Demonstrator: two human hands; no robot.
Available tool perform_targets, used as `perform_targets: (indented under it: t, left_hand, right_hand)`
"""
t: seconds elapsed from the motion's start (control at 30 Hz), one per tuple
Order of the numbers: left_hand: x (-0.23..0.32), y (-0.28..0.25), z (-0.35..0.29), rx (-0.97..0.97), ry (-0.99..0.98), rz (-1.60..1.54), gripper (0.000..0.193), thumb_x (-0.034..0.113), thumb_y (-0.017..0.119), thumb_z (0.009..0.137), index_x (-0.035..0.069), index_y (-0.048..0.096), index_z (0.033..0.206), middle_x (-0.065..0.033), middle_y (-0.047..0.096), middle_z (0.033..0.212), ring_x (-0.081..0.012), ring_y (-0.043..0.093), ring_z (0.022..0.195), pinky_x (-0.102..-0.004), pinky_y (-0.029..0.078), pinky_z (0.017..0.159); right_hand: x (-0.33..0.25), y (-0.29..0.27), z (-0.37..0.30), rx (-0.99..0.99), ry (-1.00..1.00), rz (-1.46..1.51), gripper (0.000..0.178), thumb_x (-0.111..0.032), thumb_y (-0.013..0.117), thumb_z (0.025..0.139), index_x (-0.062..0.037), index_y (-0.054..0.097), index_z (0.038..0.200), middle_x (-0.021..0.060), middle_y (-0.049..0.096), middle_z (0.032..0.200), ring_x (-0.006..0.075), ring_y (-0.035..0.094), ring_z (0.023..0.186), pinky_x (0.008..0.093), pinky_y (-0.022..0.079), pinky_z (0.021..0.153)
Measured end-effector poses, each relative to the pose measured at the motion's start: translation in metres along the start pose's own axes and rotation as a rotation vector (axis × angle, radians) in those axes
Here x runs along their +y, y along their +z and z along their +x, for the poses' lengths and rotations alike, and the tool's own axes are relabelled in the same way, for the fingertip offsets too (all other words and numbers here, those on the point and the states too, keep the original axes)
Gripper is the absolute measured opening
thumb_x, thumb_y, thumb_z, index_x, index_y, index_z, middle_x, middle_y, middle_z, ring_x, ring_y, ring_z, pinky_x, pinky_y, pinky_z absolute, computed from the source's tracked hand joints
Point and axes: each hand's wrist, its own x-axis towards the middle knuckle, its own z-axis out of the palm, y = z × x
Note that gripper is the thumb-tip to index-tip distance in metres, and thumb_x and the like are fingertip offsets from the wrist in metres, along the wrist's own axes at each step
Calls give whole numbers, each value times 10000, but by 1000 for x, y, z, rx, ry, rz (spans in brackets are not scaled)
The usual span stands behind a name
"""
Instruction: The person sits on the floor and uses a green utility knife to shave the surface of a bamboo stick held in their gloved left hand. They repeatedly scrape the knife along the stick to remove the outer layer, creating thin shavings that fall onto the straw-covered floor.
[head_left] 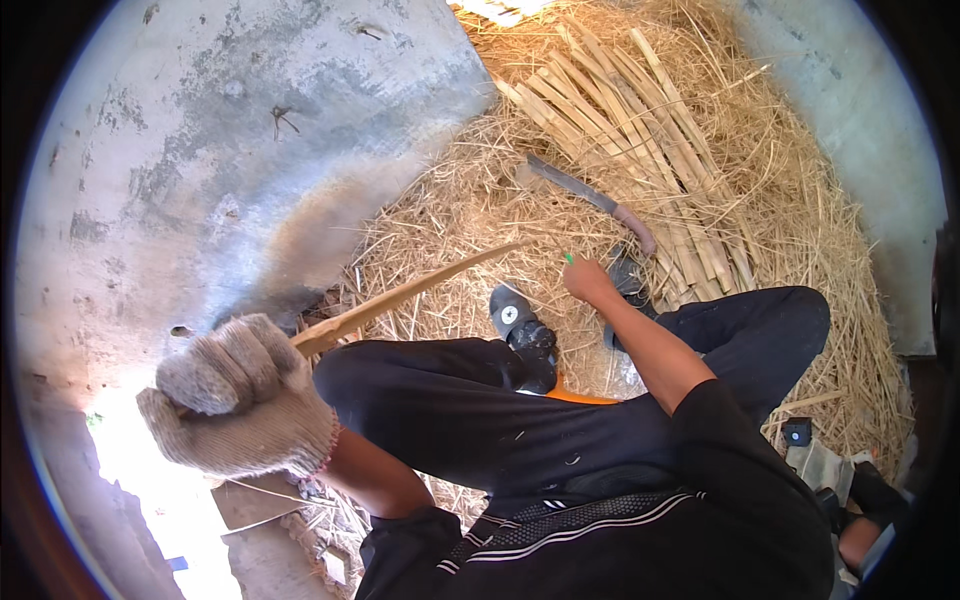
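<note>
My left hand (245,395), in a grey knitted work glove, is closed in a fist around the thick end of a split bamboo strip (400,295). The strip slants up to the right, and its thin far end lies just left of my right hand (590,281). Bare and closed, that hand grips something with a small green part showing at the fingers; the rest is too small to make out. Beyond it a machete (578,187) with a dark blade and brown handle lies on the straw, its handle touching or close to a bundle of bamboo strips (650,140).
Loose straw and shavings (430,230) cover the ground around my dark shoes. A stained grey wall or slab (230,160) rises at the left. Something orange (580,396) shows beneath my legs. A small black box (797,432) and part of another person's arm (858,540) are at lower right.
</note>
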Motion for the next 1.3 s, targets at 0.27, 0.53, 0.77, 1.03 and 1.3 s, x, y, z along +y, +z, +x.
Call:
perform_targets:
  t: [0.27, 0.53, 0.77, 1.03, 1.3]
  left_hand:
    - [10, -21, 0, -366, -65, -54, 492, 324, 357, 951, 103, 482, 530, -12, 354, 400, -122, 323, 298, -270, 429, 288]
    - [29, -40, -12, -672, -97, 65, 510, 332, 409, 925, 112, 481, 470, 27, 383, 389, -88, 379, 293, -244, 413, 283]
    - [23, -23, -17, -758, -74, -3, 468, 293, 422, 905, 102, 488, 483, 28, 387, 392, -90, 370, 280, -263, 431, 293]
    - [27, -11, -24, -780, -85, 42, 414, 239, 446, 868, 84, 495, 488, 24, 369, 378, -90, 357, 274, -278, 441, 302]
    - [16, -15, -24, -654, -64, -129, 424, 317, 443, 926, 77, 542, 591, 25, 352, 414, -106, 327, 297, -286, 411, 298]
  right_hand:
    - [-156, -93, -92, 128, -297, 562, 313, -278, 446, 976, 6, 531, 1074, 245, 614, 682, 398, 614, 621, 485, 487, 622]
    - [-218, -190, -263, 123, -701, 561, 312, -265, 526, 969, 37, 481, 909, 224, 584, 581, 405, 606, 527, 474, 478, 472]
    - [-217, -184, -290, 278, -685, 566, 255, -213, 538, 961, 23, 483, 883, 199, 561, 533, 379, 604, 496, 452, 476, 433]
    - [-212, -180, -278, 269, -601, 512, 232, -184, 559, 947, 33, 501, 887, 204, 536, 504, 395, 586, 476, 467, 461, 434]
    - [-223, -162, -264, 523, -694, 416, 206, -150, 593, 917, 23, 490, 871, 164, 550, 515, 354, 584, 446, 436, 458, 406]
